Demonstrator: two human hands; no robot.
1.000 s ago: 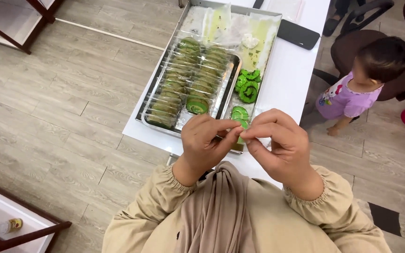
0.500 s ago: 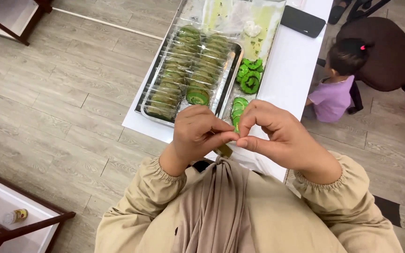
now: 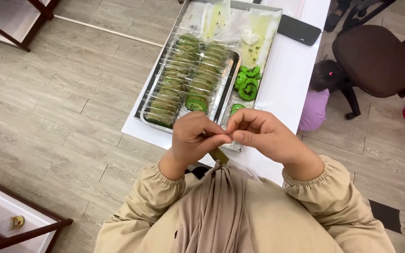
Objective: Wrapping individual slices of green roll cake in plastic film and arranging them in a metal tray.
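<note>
My left hand and my right hand meet fingertip to fingertip over the near edge of a white table. Both pinch a small green wrapped piece, mostly hidden by the fingers, with only an olive-green end showing below them. Just beyond the hands lies a long metal tray. It holds rows of green roll slices in clear wrappers, and several bare green swirl slices lie in its right part.
Clear plastic bags lie at the tray's far end, and a black phone rests on the table. A small child in a purple top stands at the table's right side by a brown chair. A wood-framed shelf is at bottom left.
My hands stay pinched together on the piece and have sunk slightly toward my chest. The view has tipped forward. The child has moved in closer to the table's side.
</note>
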